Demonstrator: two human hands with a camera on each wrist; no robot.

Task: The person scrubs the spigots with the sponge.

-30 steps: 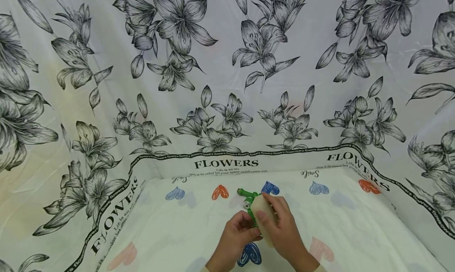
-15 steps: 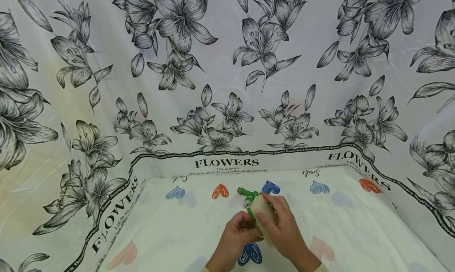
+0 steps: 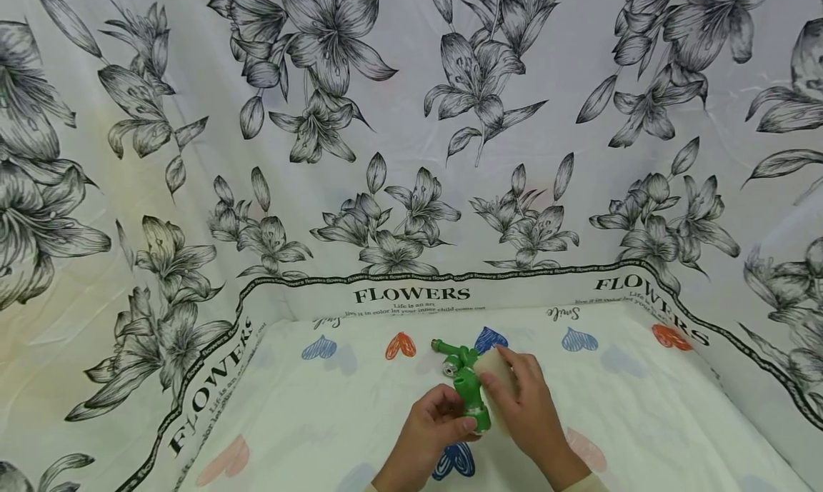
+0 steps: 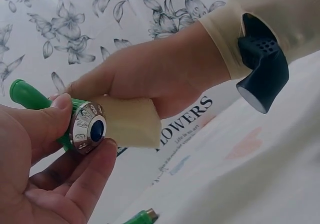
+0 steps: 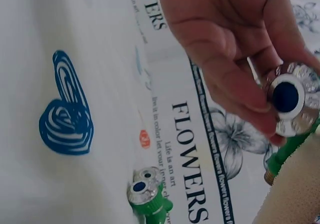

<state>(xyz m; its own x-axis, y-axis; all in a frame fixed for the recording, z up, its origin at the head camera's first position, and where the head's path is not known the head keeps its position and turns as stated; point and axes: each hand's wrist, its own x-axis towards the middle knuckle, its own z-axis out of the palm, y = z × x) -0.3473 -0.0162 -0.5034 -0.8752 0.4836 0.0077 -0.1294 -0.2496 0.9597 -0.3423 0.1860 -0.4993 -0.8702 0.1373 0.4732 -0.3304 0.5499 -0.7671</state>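
Observation:
My left hand pinches a green tap by its chrome end cap, which has a blue centre. The thumb and fingers curl round the cap's rim. My right hand grips a beige sponge block and presses it against the right side of the tap's body. In the left wrist view the sponge lies right behind the cap. A second green tap with the same chrome cap lies on the cloth just beyond both hands, untouched.
The table is covered by a white cloth printed with coloured hearts, such as a blue heart under my hands. A flower-printed sheet marked FLOWERS rises as walls at the back and both sides.
The sponge has slid off the top of the held tap to its right side, so the green body now shows. The left hand still holds the cap end.

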